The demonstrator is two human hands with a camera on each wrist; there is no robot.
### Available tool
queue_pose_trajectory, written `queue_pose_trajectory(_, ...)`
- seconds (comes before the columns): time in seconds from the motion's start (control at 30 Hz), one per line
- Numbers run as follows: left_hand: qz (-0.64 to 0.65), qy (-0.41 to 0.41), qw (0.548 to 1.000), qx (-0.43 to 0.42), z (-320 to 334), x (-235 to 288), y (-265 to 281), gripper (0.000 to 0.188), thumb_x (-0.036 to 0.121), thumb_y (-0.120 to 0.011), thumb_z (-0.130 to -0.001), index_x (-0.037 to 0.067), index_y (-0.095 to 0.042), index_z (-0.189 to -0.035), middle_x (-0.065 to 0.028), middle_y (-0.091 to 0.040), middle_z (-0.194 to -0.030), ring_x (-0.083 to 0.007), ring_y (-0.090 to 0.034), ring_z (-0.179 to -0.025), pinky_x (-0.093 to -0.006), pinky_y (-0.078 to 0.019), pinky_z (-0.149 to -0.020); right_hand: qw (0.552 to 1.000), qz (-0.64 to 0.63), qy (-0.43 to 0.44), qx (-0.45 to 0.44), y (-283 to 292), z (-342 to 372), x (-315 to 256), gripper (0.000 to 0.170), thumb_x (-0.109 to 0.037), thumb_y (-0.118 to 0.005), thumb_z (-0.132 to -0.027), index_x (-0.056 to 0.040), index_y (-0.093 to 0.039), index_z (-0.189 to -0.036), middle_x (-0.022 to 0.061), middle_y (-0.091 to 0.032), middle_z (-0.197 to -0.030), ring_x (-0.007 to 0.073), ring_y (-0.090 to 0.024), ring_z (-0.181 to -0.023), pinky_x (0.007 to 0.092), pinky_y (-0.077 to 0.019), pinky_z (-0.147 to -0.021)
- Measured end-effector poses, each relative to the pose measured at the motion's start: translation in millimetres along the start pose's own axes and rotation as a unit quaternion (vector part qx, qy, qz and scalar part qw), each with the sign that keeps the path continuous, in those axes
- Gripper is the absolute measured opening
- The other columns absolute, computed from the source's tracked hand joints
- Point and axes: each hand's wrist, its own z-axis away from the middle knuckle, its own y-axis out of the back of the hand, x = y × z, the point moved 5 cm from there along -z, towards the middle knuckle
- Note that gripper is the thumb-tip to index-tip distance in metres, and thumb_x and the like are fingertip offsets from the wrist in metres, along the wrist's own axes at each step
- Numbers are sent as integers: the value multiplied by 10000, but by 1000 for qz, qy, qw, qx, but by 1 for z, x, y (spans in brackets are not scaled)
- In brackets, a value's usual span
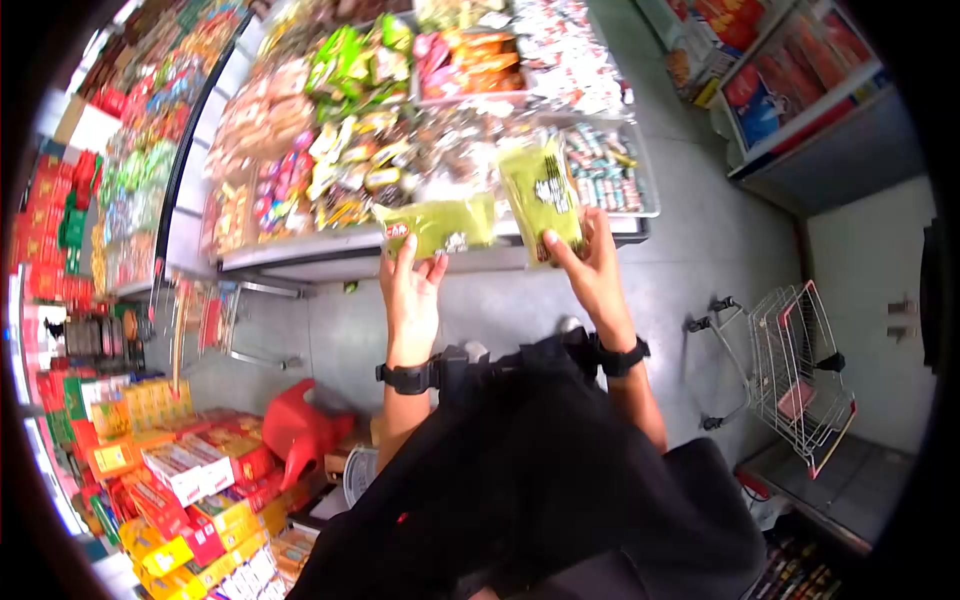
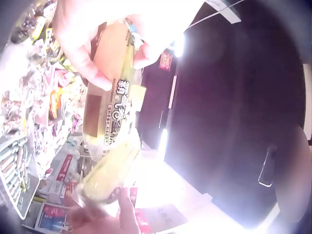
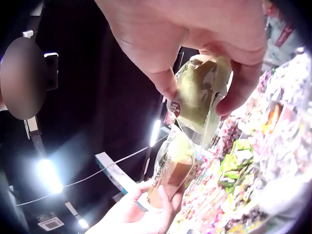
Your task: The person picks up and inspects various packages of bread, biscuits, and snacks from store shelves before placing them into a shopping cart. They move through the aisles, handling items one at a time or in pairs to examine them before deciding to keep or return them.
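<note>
My left hand grips a green packaged snack by its lower edge, a red label showing at one end. In the left wrist view, that wrapper has large printed characters and a clear window onto something brown. Held in my right hand is a second green packaged snack, thumb across its front and fingers behind. The two packs are side by side above the front edge of the candy display. Seen from the right wrist, the second pack is between thumb and fingers, above the first pack.
Trays of wrapped sweets fill the display ahead. A wire shopping cart stands at right, another cart at left. Stacked boxes and a red plastic stool are at lower left. A freezer case stands at far right.
</note>
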Motion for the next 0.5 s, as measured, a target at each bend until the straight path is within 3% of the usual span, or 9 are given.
queue_pose_trajectory(0.1,-26,28,999,-30,-8,-54,-62,316,203,-660,-868,100,-510,-1126,-29,-604,-1054,-156,-611,-881,-303,-530,-737,998,-21,19,57,91,13,-6,340,-45,-654,-872,-15,-414,-1111,80,-576,-986,133,-592,-835,272,-506,-732)
queue_pose_trajectory(0.17,-72,48,995,-50,-15,-101,-99,320,220,-667,-863,104,-519,-1122,-27,-609,-1055,-149,-613,-886,-298,-523,-742,993,-44,-15,108,163,27,0,338,-47,-649,-876,-8,-423,-1124,79,-576,-983,134,-590,-834,272,-508,-740)
queue_pose_trajectory(0.33,-51,49,997,-40,-41,-188,-201,348,293,-699,-835,124,-548,-1098,17,-573,-995,-100,-526,-869,-244,-430,-711,972,52,-55,225,345,51,-3,277,-147,-604,-928,-1,-442,-1100,88,-607,-965,117,-589,-854,256,-485,-732)
queue_pose_trajectory(0.43,-29,48,997,-56,-58,-221,-240,273,232,-651,-880,121,-551,-1109,-32,-598,-1060,-138,-561,-929,-298,-482,-803,955,105,-56,272,413,47,-30,251,-168,-578,-946,-4,-444,-1081,78,-603,-966,104,-574,-856,243,-463,-715)
queue_pose_trajectory(0.5,-31,-7,999,-37,-50,-223,-276,277,178,-630,-891,95,-539,-1139,-68,-592,-1121,-177,-584,-1005,-324,-499,-854,960,76,-69,260,445,28,-31,247,-153,-581,-942,-13,-451,-1098,69,-592,-1010,106,-555,-909,250,-441,-775)
